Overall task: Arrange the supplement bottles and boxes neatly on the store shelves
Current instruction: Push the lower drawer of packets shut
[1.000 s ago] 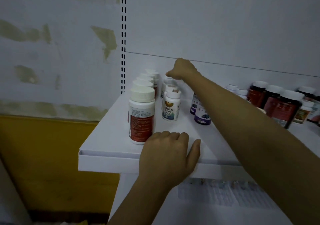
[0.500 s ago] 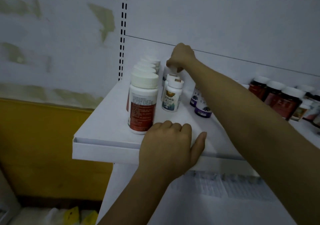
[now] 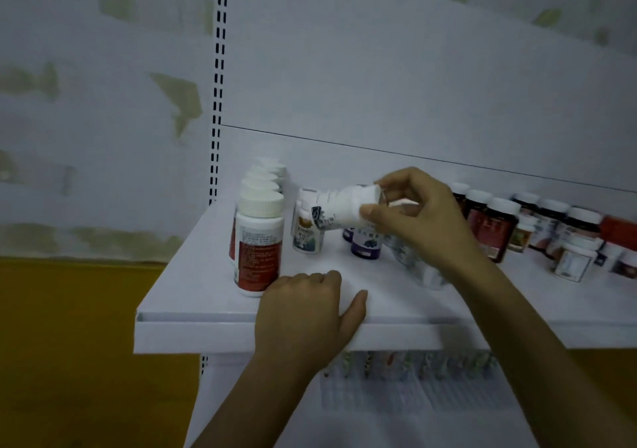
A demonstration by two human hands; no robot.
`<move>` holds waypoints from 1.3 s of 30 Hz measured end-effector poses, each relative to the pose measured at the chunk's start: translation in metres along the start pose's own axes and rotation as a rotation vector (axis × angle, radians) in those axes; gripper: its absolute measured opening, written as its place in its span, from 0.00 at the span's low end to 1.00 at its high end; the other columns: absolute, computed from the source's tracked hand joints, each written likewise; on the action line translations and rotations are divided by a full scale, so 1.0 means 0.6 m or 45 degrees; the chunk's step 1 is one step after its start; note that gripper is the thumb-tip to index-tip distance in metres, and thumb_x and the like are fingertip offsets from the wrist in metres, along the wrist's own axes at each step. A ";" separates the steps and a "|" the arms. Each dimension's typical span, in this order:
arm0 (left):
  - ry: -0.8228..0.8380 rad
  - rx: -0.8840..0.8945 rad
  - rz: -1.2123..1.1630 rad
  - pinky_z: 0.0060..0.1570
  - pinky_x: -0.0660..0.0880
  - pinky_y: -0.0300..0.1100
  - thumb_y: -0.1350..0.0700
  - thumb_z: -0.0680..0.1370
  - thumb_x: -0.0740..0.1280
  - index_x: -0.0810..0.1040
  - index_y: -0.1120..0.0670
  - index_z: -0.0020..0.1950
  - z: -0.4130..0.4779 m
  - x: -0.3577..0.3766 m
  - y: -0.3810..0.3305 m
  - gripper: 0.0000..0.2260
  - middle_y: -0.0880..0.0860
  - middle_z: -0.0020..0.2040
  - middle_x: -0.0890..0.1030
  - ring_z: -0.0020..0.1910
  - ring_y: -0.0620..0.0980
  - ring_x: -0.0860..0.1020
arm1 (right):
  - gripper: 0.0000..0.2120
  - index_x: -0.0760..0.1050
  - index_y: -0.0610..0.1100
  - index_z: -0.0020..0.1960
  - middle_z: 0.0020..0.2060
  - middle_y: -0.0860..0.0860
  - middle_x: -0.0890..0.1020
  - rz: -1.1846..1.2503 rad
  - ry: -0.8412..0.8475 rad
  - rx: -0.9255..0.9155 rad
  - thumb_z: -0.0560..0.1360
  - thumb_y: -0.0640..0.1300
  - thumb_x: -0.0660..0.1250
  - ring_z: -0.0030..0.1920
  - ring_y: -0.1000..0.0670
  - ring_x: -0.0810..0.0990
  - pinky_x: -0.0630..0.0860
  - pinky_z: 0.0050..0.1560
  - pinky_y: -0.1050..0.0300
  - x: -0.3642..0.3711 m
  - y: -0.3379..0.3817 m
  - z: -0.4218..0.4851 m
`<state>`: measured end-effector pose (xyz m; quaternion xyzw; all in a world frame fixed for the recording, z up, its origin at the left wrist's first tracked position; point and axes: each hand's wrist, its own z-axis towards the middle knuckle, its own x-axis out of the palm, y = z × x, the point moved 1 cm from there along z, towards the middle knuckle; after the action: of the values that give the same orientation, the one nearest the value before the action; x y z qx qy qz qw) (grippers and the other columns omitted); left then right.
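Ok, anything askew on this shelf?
Yes. The right hand pinches a small white bottle tipped on its side above the shelf, not standing. The red-label row at left stands upright; the left hand rests on the shelf edge.

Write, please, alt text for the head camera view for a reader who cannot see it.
A person's right hand holds a small white bottle tipped sideways above a white store shelf, while the left hand rests on the shelf's front edge. A row of white-capped red-label bottles lines the left end; dark bottles stand at the right.
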<state>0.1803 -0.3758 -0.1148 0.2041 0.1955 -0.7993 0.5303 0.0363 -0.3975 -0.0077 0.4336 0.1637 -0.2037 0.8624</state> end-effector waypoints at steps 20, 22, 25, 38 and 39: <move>0.272 -0.059 0.017 0.23 0.54 0.30 0.33 0.77 0.48 0.77 0.53 0.52 0.010 -0.020 -0.021 0.28 0.50 0.32 0.80 0.24 0.47 0.70 | 0.14 0.73 0.45 0.47 0.28 0.56 0.77 0.439 0.220 0.242 0.71 0.55 0.65 0.24 0.61 0.73 0.68 0.25 0.68 0.004 -0.098 -0.073; 0.261 -0.078 0.050 0.24 0.52 0.31 0.33 0.77 0.44 0.76 0.53 0.51 0.006 -0.018 -0.023 0.30 0.50 0.31 0.78 0.24 0.46 0.66 | 0.15 0.73 0.48 0.52 0.40 0.55 0.81 0.411 0.278 0.164 0.69 0.51 0.71 0.35 0.60 0.80 0.74 0.34 0.68 0.009 -0.102 -0.078; 0.231 -0.081 0.135 0.24 0.54 0.34 0.32 0.76 0.41 0.76 0.53 0.55 0.003 -0.013 -0.024 0.33 0.51 0.34 0.79 0.27 0.46 0.67 | 0.12 0.73 0.50 0.52 0.42 0.55 0.81 0.418 0.270 0.139 0.71 0.49 0.71 0.38 0.61 0.80 0.74 0.36 0.69 0.012 -0.108 -0.079; 0.308 -0.209 0.126 0.30 0.69 0.41 0.33 0.72 0.34 0.73 0.51 0.60 0.003 -0.016 -0.026 0.37 0.51 0.41 0.80 0.36 0.49 0.76 | 0.06 0.77 0.47 0.48 0.28 0.53 0.78 0.451 0.330 0.192 0.77 0.50 0.65 0.25 0.61 0.72 0.68 0.27 0.68 0.001 -0.112 -0.075; 0.312 -0.217 0.118 0.31 0.70 0.41 0.33 0.72 0.34 0.74 0.51 0.59 0.002 -0.016 -0.025 0.38 0.51 0.41 0.80 0.37 0.50 0.76 | 0.06 0.77 0.47 0.48 0.27 0.54 0.78 0.453 0.328 0.198 0.77 0.50 0.66 0.25 0.62 0.72 0.68 0.27 0.68 0.001 -0.113 -0.076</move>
<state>0.1692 -0.3638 -0.1072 0.2632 0.3163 -0.7235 0.5543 -0.0012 -0.3970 -0.0801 0.5432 0.1774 -0.0032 0.8206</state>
